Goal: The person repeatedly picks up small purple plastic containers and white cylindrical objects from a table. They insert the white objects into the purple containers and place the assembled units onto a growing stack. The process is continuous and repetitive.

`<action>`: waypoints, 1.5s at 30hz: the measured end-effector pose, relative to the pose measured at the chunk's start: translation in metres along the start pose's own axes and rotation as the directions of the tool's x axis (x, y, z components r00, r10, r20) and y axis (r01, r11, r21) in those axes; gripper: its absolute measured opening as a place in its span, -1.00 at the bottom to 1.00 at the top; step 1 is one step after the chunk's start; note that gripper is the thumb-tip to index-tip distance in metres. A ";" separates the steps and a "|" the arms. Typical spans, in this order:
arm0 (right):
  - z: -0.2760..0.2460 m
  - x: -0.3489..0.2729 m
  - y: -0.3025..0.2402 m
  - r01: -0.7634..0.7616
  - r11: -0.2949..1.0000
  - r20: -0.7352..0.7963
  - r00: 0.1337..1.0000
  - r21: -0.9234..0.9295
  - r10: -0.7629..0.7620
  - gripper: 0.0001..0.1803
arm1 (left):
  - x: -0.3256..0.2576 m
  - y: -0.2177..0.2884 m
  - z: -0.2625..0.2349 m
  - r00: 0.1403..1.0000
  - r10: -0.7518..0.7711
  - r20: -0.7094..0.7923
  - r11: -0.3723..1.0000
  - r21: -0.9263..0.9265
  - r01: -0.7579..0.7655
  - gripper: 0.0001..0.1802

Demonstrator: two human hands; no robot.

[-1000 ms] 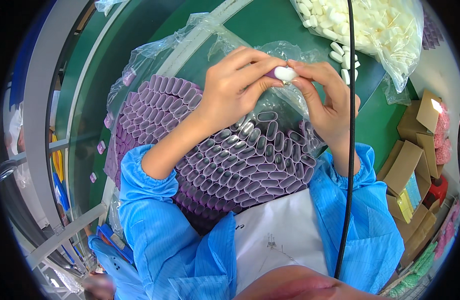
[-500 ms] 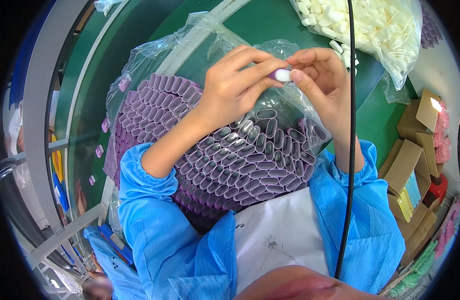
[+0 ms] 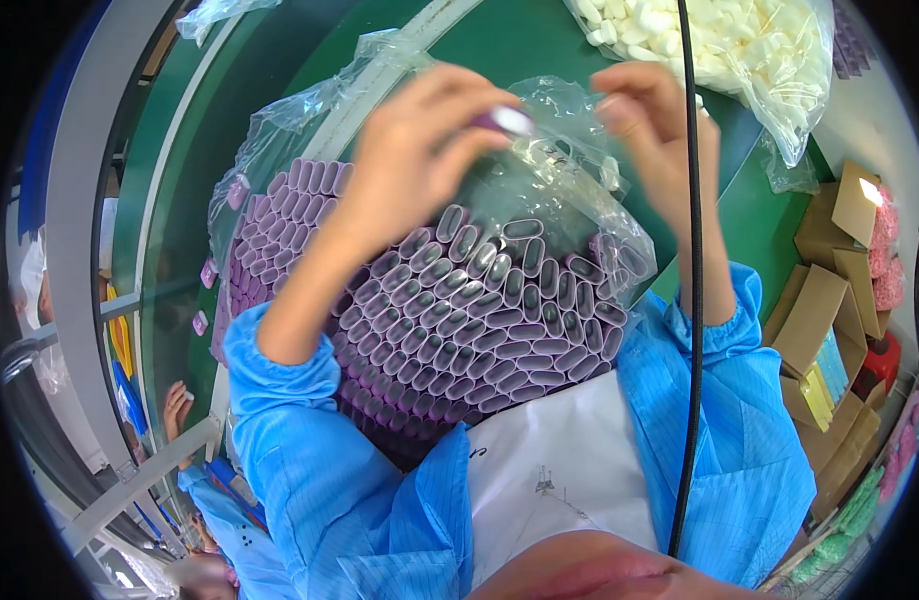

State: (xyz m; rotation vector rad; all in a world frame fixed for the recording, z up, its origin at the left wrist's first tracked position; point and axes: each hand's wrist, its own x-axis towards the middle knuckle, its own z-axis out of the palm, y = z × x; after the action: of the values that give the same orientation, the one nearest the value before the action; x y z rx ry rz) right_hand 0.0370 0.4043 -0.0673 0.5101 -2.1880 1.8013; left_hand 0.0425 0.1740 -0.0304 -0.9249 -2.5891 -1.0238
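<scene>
Purple cap (image 3: 502, 120), left grip (image 3: 420, 150), bagged caps (image 3: 480, 300)

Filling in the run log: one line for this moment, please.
left hand: pinches purple capsule | right hand: empty, apart | below: bagged purple sleeves

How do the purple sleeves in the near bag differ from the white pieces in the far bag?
The purple sleeves are hollow ovals standing side by side in neat rows; the white pieces look solid and lie in a loose heap. The sleeves lie close before the person, under the left hand and right hand; the white pieces lie farther back, untouched. Both sit in clear plastic bags on the green surface.
</scene>
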 end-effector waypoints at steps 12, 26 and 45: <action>-0.025 -0.024 0.011 -0.217 0.830 0.178 0.920 -0.513 0.350 -0.75 | -0.038 -0.248 -0.114 0.745 -0.662 -0.085 0.741 0.074 0.667 -0.63; -0.015 -0.030 0.011 0.061 0.750 0.001 0.997 -0.659 -0.080 -0.83 | -0.019 0.018 0.018 0.851 -0.082 0.518 0.986 -0.082 0.145 -0.51; 0.013 -0.039 -0.019 0.119 0.987 -0.007 0.993 0.106 -0.119 -0.84 | -0.019 0.013 0.015 0.928 -0.299 0.224 0.562 -0.744 0.361 -0.64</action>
State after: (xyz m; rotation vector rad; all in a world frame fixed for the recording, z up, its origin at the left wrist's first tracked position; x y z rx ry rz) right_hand 0.0807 0.3921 -0.0694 0.6494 -2.0228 1.8607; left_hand 0.0661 0.1817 -0.0422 -0.5873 -2.3794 -2.3880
